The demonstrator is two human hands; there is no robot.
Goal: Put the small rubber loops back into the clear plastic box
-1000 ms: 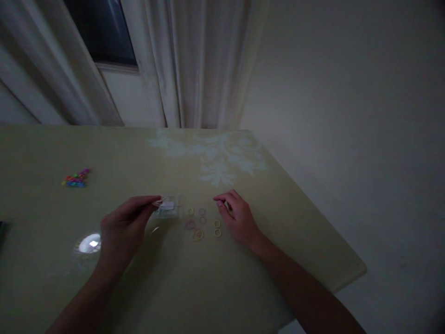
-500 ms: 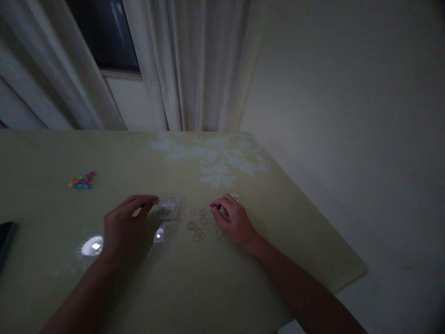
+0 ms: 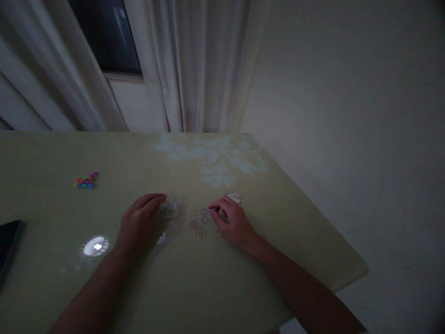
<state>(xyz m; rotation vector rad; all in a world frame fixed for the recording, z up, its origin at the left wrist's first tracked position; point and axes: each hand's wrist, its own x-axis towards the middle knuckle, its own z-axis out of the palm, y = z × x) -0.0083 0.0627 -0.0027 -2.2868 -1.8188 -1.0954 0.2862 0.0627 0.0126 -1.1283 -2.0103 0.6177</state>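
My left hand (image 3: 139,223) is at the left edge of a clear plastic box (image 3: 173,207), its fingers closed; whatever lies between the fingertips is too small to make out. My right hand (image 3: 233,221) is pinched beside the small rings, and anything in its fingertips is hidden. Between the hands lie a pale ring (image 3: 193,212), purplish rings (image 3: 205,219), a pink ring (image 3: 193,224) and yellowish rings (image 3: 200,233). Another ring (image 3: 218,232) shows partly under my right hand. Small white pieces (image 3: 235,197) lie just behind that hand.
A pile of colourful small pieces (image 3: 86,180) sits on the table (image 3: 194,287) at the left. A dark flat object (image 3: 9,243) lies at the left edge. Curtains (image 3: 205,65) hang behind the table, and a wall (image 3: 340,111) stands at the right.
My left hand has moved right, with its fingers now closer together at the box. My right hand has barely moved. The view has shifted slightly.
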